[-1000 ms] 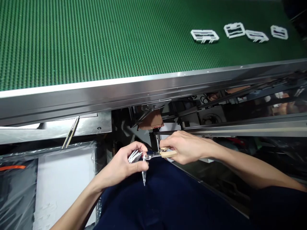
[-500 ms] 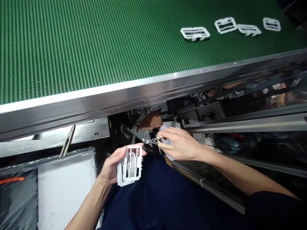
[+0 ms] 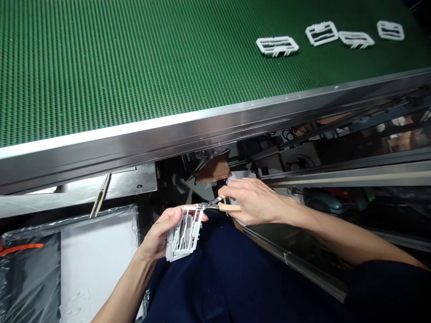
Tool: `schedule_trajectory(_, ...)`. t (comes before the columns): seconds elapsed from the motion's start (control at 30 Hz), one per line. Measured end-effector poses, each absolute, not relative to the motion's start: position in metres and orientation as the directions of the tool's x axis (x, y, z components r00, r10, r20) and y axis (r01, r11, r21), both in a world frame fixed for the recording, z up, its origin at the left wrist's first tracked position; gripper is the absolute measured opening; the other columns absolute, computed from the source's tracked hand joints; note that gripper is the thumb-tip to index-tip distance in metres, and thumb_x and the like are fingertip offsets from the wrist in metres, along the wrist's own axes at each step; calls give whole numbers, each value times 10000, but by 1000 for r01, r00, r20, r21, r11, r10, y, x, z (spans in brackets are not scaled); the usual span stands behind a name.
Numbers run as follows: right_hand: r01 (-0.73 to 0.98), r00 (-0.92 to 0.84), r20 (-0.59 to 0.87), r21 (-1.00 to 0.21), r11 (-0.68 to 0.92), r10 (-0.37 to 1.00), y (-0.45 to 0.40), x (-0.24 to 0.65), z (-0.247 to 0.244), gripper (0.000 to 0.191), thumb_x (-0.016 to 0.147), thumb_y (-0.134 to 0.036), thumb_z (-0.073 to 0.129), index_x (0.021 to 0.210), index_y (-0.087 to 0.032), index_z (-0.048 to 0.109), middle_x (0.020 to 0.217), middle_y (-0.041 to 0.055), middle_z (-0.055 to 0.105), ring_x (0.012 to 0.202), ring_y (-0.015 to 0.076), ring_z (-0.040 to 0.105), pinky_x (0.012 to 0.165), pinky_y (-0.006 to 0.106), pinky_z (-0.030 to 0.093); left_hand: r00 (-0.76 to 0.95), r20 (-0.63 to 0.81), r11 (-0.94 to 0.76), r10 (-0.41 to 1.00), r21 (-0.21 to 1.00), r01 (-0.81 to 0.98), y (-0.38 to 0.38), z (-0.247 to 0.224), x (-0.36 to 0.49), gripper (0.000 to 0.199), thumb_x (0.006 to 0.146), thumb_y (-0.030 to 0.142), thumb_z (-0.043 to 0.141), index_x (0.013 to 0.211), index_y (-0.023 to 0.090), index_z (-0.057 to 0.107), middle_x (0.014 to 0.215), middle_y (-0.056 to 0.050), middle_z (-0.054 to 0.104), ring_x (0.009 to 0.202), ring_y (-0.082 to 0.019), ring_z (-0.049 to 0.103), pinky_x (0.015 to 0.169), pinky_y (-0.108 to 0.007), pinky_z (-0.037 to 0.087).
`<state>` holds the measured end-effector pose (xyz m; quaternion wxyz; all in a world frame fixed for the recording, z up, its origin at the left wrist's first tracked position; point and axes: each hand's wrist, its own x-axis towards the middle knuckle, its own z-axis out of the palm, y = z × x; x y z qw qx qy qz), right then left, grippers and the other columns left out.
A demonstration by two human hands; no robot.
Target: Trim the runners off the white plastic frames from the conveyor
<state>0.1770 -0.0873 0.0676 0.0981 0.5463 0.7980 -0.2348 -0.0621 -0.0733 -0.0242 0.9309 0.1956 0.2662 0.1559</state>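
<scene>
My left hand is closed around a small stack of white plastic frames, held below the conveyor's edge. The foremost frame is tilted, with slots and small tabs on its side. In my right hand is a pair of nippers with beige handles. Their metal jaws meet the top corner of the front frame, close to my left fingertips. Whether the jaws are closed on the plastic I cannot tell.
A green ribbed conveyor belt with a metal edge rail lies ahead. Several white frames rest on its right part. At lower left stands a plastic-lined container with white scraps inside. Below the rail sits a cardboard box.
The nippers have moved left and now reach the front frame's top corner; before, they were apart from it. That frame has tilted slightly. The view has shifted a little.
</scene>
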Motion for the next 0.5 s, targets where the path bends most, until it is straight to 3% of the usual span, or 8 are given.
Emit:
schedule_trajectory(0.27, 912, -377, -435, -329, 245, 818, -87, 176, 68, 60, 761, -254, 516, 763, -197, 535, 667, -10, 551, 544, 103, 408, 514, 250, 184, 838, -404, 889, 366, 417, -187, -72, -22, -63, 377, 850, 380, 537, 1090, 112, 649, 975, -97, 678, 648, -141, 583, 552, -203, 457)
schedule_trajectory(0.4, 910, -322, -448, -390, 141, 834, -90, 172, 66, 79, 786, -244, 481, 726, -197, 503, 613, -28, 504, 519, 96, 370, 519, 242, 203, 828, -403, 894, 391, 378, -239, -74, -22, -62, 364, 854, 375, 531, 1079, 117, 651, 975, -106, 685, 676, -159, 606, 572, -215, 484)
schedule_trajectory(0.5, 921, -302, -395, -355, 159, 868, -93, 168, 63, 85, 810, -273, 472, 795, -198, 508, 688, -15, 524, 578, 110, 413, 548, 246, 235, 809, -409, 887, 423, 369, -277, -76, -23, -60, 364, 835, 377, 557, 1057, 103, 650, 956, -124, 683, 675, -174, 620, 573, -233, 508)
